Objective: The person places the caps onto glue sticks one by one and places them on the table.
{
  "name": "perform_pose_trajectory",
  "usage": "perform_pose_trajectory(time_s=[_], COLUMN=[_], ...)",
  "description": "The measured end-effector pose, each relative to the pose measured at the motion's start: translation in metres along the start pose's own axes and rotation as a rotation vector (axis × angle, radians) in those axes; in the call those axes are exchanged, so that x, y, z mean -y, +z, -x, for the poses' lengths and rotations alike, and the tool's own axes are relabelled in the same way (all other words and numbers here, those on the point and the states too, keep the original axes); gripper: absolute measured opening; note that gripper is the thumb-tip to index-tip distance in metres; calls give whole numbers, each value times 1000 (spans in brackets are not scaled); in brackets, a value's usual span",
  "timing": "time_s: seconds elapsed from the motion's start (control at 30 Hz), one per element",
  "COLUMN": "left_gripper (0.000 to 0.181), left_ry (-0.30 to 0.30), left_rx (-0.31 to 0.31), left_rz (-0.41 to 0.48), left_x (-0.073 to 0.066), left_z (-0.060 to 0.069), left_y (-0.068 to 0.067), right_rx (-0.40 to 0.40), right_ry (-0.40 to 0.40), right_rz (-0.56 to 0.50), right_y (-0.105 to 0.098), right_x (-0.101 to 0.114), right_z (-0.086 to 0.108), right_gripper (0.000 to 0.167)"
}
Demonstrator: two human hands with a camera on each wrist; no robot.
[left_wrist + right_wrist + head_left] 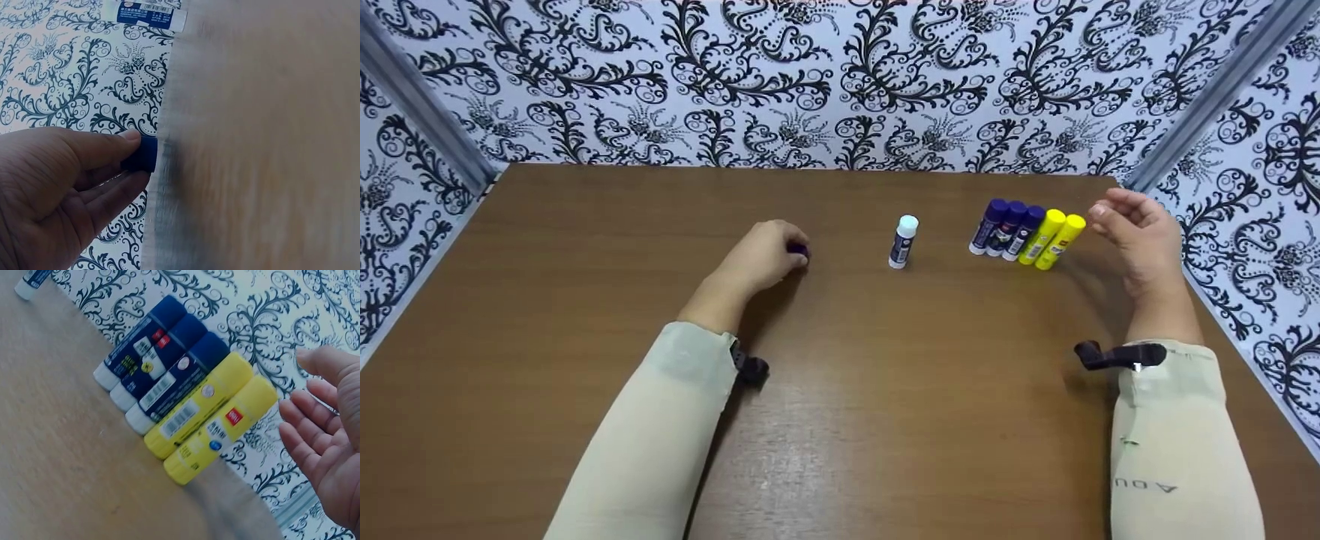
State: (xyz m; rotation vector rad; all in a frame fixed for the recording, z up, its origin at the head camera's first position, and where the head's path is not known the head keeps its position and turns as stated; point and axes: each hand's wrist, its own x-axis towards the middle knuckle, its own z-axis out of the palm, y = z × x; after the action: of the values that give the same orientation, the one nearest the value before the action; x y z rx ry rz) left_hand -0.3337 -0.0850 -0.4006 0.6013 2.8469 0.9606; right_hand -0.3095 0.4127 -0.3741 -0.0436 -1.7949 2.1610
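My left hand [761,253] pinches a short dark blue cap [140,154] between thumb and fingertips, down at the tabletop. To its right a glue stick [901,246] with a dark label and a pale top stands upright and apart from both hands. Further right is a close row of upright glue sticks: several dark blue ones [149,354] with white bases and two yellow ones [222,430]. Just right of the outer yellow stick, my right hand [1144,236] is raised with loosely bent fingers and nothing in them; a gap shows between it and the row.
The brown wooden table [885,375] meets a wall [810,82] with black-and-white scroll pattern at the back. Similar patterned panels close the left and right sides, with grey posts [1207,94] at the corners. Small dark cameras [1121,355] sit on both wrists.
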Motion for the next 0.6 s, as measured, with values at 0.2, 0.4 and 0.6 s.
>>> perform_pose_trajectory(time_s=[0.2, 0.4, 0.6], left_gripper=[14, 24, 25], left_ry=[-1, -10, -2], left_rx=[-14, -13, -21], left_rz=[1, 9, 26], left_x=[-2, -6, -10], left_z=[2, 3, 4], left_y=[-2, -5, -6], right_rx=[-123, -116, -76], right_ry=[-84, -124, -133], right_rz=[-54, -41, -4], right_y=[11, 27, 41], right_x=[16, 27, 28], right_z=[1, 6, 8], right_gripper=[23, 24, 24])
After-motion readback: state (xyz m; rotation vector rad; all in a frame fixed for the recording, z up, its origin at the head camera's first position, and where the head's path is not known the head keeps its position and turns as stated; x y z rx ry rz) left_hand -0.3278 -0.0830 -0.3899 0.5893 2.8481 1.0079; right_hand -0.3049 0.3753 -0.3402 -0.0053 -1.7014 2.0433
